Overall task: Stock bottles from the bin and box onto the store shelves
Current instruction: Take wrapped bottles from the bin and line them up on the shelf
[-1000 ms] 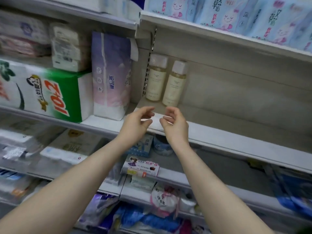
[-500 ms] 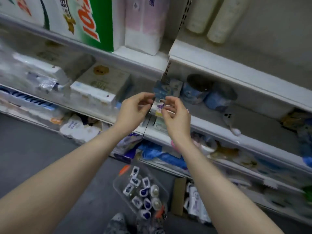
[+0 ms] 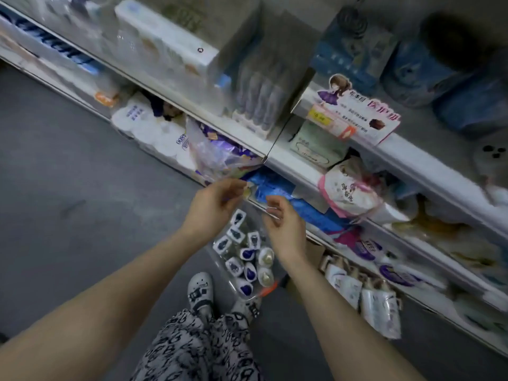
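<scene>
— Plastic bin (image 3: 219,258), clear, orange latch: location?
— On the grey floor (image 3: 82,188) at the foot of the shelves (image 3: 288,164), just ahead of a white shoe (image 3: 200,291). Its far end is hidden under the hands.
— Contents?
— Bottles (image 3: 248,270), upright, seen cap-on. Most have dark blue tops, a few cream. Count uncertain: blur and the right wrist cover some.
— Left hand (image 3: 217,204)?
— Raised over the bin's far end, apart from it. Fingers loosely curled toward the thumb; nothing seen in them.
— Right hand (image 3: 284,226)?
— Beside the left, not touching it. Fingers loosely bent, empty as far as shows.
— Box?
— Brown cardboard (image 3: 316,253), right of the bin, mostly behind the right forearm. White handled containers (image 3: 343,281) lie next to it; whether they stand inside it cannot be told.
— Shelf stock?
— Smeared. Blue packs (image 3: 277,193), a pink-and-white pack (image 3: 349,193), a roll pack (image 3: 154,133), a cartoon-girl price card (image 3: 357,111) on a shelf edge. Print unreadable. Upper shelves are cut off by the frame.
</scene>
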